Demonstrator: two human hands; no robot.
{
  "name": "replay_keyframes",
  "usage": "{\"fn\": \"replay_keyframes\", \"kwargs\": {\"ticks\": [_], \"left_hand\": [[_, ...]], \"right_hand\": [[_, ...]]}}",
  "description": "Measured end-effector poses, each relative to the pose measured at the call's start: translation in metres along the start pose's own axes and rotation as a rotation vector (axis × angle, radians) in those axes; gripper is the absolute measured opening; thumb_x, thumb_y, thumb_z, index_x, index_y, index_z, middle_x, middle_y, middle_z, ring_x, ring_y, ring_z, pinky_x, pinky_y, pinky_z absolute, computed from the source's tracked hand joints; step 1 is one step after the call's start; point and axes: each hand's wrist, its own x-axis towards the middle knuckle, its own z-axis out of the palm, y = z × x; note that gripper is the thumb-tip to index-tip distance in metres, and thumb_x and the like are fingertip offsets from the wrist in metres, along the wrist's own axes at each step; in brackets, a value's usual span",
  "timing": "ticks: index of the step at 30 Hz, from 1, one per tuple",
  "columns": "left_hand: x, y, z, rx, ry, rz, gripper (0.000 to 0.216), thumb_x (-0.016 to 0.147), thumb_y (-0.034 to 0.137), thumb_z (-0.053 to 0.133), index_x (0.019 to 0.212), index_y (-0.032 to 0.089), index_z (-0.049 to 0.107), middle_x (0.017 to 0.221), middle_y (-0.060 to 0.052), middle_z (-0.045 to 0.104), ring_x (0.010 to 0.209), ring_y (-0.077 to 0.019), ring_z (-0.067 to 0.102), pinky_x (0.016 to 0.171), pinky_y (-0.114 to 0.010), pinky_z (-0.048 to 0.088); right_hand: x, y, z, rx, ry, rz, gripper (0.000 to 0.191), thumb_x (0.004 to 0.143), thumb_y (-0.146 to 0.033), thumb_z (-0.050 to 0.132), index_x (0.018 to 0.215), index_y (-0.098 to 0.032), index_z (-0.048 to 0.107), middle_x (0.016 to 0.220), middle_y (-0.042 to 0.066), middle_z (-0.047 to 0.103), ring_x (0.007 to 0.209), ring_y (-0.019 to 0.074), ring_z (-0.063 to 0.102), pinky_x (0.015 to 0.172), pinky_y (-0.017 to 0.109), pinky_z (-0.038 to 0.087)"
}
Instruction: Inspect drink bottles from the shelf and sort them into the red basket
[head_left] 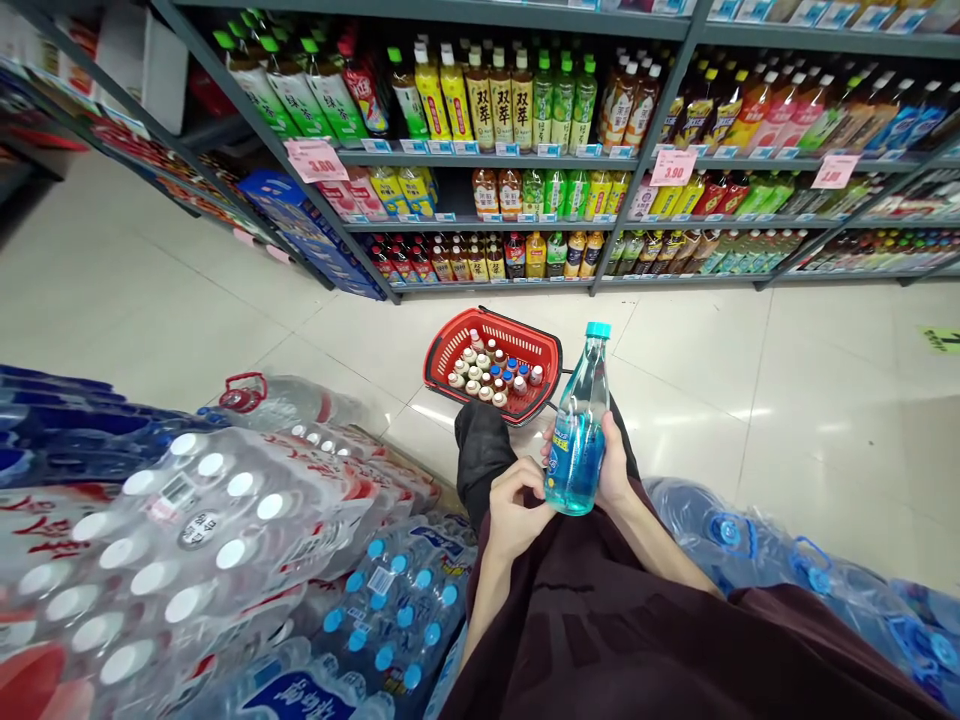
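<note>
A clear bottle with a turquoise cap (577, 425) is held upright, slightly tilted, in front of my body. Its blue label faces up toward me, and bluish liquid shows in the lower part. My right hand (615, 465) is wrapped round the bottle from the right side, with its fingers partly hidden behind it. With fingers curled in, my left hand (519, 508) grips the bottle near its base on the left. Beyond my knee, a red shopping basket (555, 365) on the floor holds several small bottles with white, brown and blue caps.
Shelves of drink bottles (510, 100) with price tags run along the far side. Wrapped packs of white-capped water bottles (187, 540) and a blue-capped pack (401, 600) are stacked at my left. Large water jugs (810, 570) stand at my right. Tiled floor (690, 380) lies between.
</note>
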Motion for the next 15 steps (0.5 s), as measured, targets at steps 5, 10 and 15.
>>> {"fn": "replay_keyframes", "kwargs": {"ticks": [5, 10, 15], "left_hand": [[0.0003, 0.0033, 0.0010, 0.043, -0.019, -0.076, 0.038, 0.075, 0.019, 0.083, 0.060, 0.020, 0.048, 0.062, 0.004, 0.051, 0.059, -0.0115, 0.049, 0.058, -0.025, 0.040], [0.0000, 0.0050, 0.0005, 0.060, -0.041, -0.136, 0.038, 0.076, 0.018, 0.078, 0.060, 0.021, 0.044, 0.063, 0.004, 0.049, 0.060, -0.0114, 0.047, 0.059, -0.025, 0.037], [-0.0019, 0.0040, -0.0004, 0.039, -0.066, -0.182, 0.036, 0.074, 0.011, 0.076, 0.063, 0.020, 0.043, 0.066, 0.005, 0.048, 0.063, -0.0108, 0.045, 0.061, -0.024, 0.036]], "right_hand": [[-0.0007, -0.0020, 0.0029, -0.033, 0.001, -0.009, 0.067, 0.072, -0.085, 0.063, 0.086, -0.020, 0.072, 0.075, 0.009, 0.074, 0.087, 0.0322, 0.075, 0.069, 0.043, 0.066], [-0.0014, -0.0022, 0.0022, -0.037, -0.006, 0.012, 0.069, 0.070, -0.085, 0.062, 0.089, -0.020, 0.072, 0.076, 0.010, 0.075, 0.087, 0.0332, 0.075, 0.071, 0.045, 0.066], [-0.0011, -0.0003, -0.0019, -0.010, -0.009, -0.007, 0.066, 0.074, -0.083, 0.060, 0.091, -0.020, 0.071, 0.077, 0.010, 0.075, 0.088, 0.0329, 0.075, 0.071, 0.044, 0.066]]}}
